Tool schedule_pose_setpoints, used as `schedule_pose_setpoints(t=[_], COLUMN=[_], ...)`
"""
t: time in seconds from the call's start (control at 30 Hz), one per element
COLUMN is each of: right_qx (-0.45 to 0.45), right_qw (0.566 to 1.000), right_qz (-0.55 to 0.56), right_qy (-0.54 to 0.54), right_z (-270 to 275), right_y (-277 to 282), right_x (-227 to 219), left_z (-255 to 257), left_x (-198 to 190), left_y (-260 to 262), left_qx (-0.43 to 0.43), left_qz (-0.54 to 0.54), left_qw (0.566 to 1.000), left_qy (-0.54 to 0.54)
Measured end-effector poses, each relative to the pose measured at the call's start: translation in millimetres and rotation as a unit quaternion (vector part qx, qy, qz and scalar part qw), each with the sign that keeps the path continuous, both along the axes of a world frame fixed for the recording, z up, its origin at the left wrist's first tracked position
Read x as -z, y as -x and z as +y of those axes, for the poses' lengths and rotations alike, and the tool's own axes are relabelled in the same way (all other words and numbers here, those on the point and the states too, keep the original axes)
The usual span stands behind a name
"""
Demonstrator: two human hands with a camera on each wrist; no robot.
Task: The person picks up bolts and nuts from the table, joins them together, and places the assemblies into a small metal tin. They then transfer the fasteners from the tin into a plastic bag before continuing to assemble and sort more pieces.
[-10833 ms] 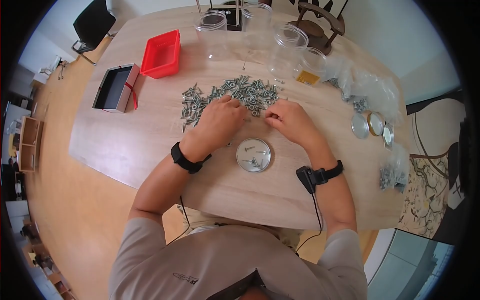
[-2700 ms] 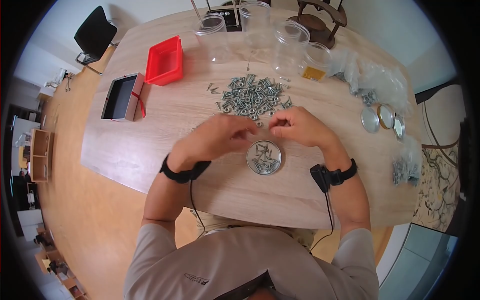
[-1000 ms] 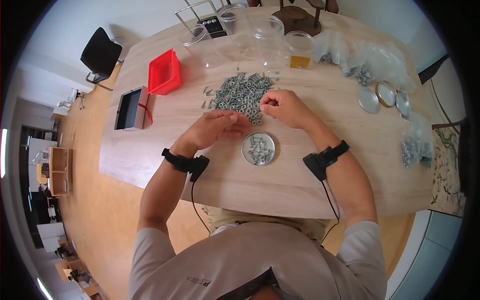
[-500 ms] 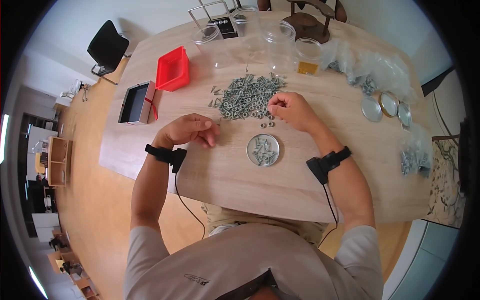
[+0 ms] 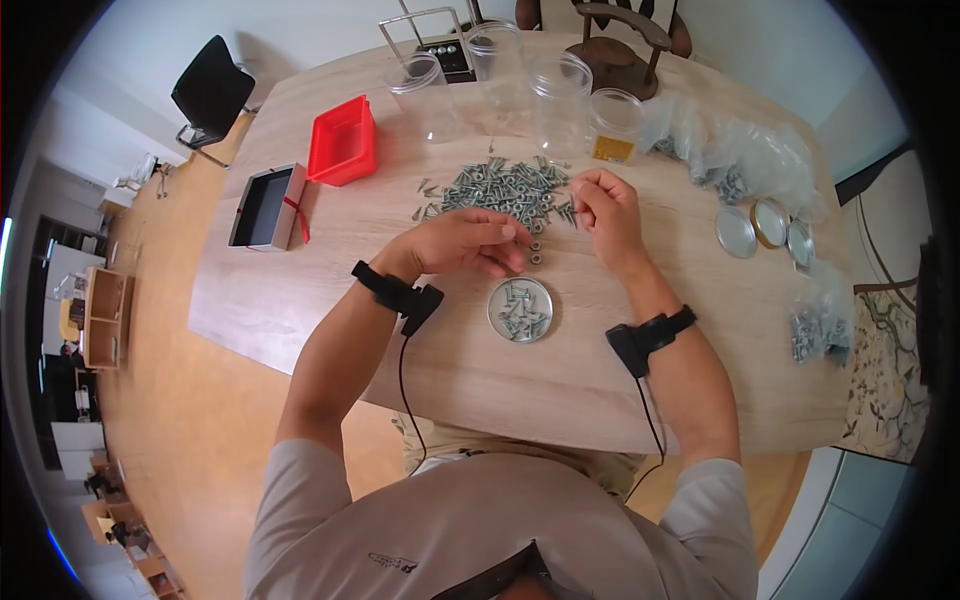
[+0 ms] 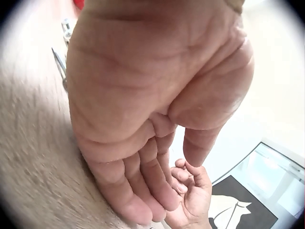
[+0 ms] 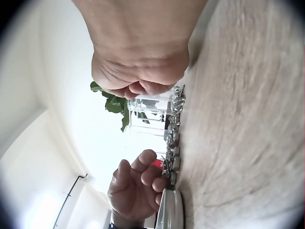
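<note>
In the head view, a heap of screws and nuts [image 5: 500, 188] lies mid-table. Nearer the body sits a round shallow metal lid [image 5: 519, 336] with several screws [image 5: 520, 305] in it. My left hand [image 5: 468, 243] is held between heap and lid, palm inward, fingers relaxed and slightly bent, with nothing seen in it. Two loose nuts [image 5: 536, 259] lie just beyond its fingertips. My right hand [image 5: 610, 215] is at the heap's right edge, fingers curled in beside a few screws [image 5: 567, 212]. Whether it pinches anything I cannot tell; its fingertips are hidden in the right wrist view.
Behind the heap stand clear plastic jars [image 5: 558, 105]. Left of them are a red basket [image 5: 342, 142] and an open grey box [image 5: 268, 205]. On the right lie bags of hardware [image 5: 765, 155], round lids [image 5: 735, 232] and another small bag [image 5: 820, 320].
The lid holds more screws than in the oldest frame, and the heap is more compact. Over the last half second my left hand moved right; my right hand shifted slightly right.
</note>
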State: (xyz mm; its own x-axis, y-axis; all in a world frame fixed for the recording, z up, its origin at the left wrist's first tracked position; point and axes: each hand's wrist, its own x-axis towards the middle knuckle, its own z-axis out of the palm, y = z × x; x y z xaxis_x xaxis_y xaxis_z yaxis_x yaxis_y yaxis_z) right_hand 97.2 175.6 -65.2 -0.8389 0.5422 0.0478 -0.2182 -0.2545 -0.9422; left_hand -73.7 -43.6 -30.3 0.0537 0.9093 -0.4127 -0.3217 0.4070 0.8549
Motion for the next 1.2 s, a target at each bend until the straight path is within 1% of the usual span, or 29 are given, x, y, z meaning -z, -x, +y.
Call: schedule_pose_setpoints(t=[0.1, 0.2, 0.27, 0.3, 0.4, 0.5, 0.6, 0.7, 0.73, 0.77, 0.8, 0.83, 0.87, 0.9, 0.97, 1.03, 1.07, 1.13, 1.2], right_qx=[0.086, 0.160, 0.201, 0.203, 0.207, 0.206, 0.194, 0.174, 0.168, 0.163, 0.172, 0.181, 0.189, 0.193, 0.198, 0.170, 0.156, 0.155, 0.151], right_qw=[0.996, 0.986, 0.978, 0.977, 0.976, 0.976, 0.979, 0.983, 0.985, 0.986, 0.983, 0.978, 0.969, 0.962, 0.942, 0.942, 0.941, 0.937, 0.934], right_qz=[0.030, 0.040, 0.039, 0.043, 0.047, 0.044, 0.049, 0.048, 0.038, 0.027, 0.021, 0.014, 0.007, -0.009, -0.038, -0.035, -0.037, -0.046, -0.050], right_qy=[-0.004, 0.018, 0.039, 0.042, 0.048, 0.047, 0.039, 0.015, 0.007, -0.001, -0.053, -0.105, -0.157, -0.194, -0.269, -0.288, -0.298, -0.310, -0.319], right_z=[1.3, 3.6, 5.8, 6.6, 6.8, 7.3, 9.8, 10.9, 11.6, 11.9, 13.1, 14.7, 15.2, 12.2, 5.0, 5.4, 5.0, 4.9, 3.7], right_y=[1.4, 4.8, 7.6, 7.6, 8.1, 7.5, 8.5, 9.9, 10.1, 9.4, 11.1, 14.4, 15.6, 14.8, 13.7, 12.8, 11.1, 9.3, 9.6], right_x=[4.1, 6.7, 7.5, 8.4, 9.3, 8.9, 12.2, 16.4, 18.0, 20.7, 25.4, 31.2, 35.2, 32.2, 21.8, 21.2, 22.0, 21.5, 19.8], left_z=[15.6, 23.2, 23.5, 23.4, 26.1, 40.2, 50.0, 47.3, 41.3, 30.6, 20.7, 9.0, -7.2, -23.1, -51.8, -62.2, -61.6, -57.0, -48.4], left_x=[-0.1, 3.4, -2.3, -5.2, -9.1, 11.3, 8.4, -6.1, -8.4, -11.9, -17.7, -25.3, -32.7, -20.9, -15.1, -14.0, -13.9, -10.8, -6.6], left_y=[-7.2, -5.3, -9.7, -12.6, -21.2, -24.5, -27.2, -25.5, -15.8, -1.1, 13.5, 27.2, 35.5, 58.5, 72.8, 71.7, 67.4, 55.7, 48.1], left_qx=[-0.043, -0.059, -0.058, -0.056, 0.058, -0.003, -0.054, -0.095, -0.131, -0.166, -0.191, -0.210, -0.213, -0.182, -0.160, -0.138, -0.116, -0.076, -0.087], left_qz=[0.012, 0.007, 0.021, 0.027, 0.016, 0.034, 0.012, 0.113, 0.152, 0.190, 0.333, 0.469, 0.603, 0.713, 0.680, 0.646, 0.653, 0.663, 0.652], left_qw=[0.999, 0.998, 0.998, 0.998, 0.998, 0.999, 0.998, 0.987, 0.978, 0.966, 0.923, 0.858, 0.769, 0.676, 0.712, 0.743, 0.743, 0.742, 0.752], left_qy=[0.016, 0.007, -0.017, -0.029, -0.022, -0.013, -0.037, -0.058, -0.061, -0.063, -0.029, 0.003, -0.001, 0.036, 0.078, 0.104, 0.089, 0.059, 0.042])
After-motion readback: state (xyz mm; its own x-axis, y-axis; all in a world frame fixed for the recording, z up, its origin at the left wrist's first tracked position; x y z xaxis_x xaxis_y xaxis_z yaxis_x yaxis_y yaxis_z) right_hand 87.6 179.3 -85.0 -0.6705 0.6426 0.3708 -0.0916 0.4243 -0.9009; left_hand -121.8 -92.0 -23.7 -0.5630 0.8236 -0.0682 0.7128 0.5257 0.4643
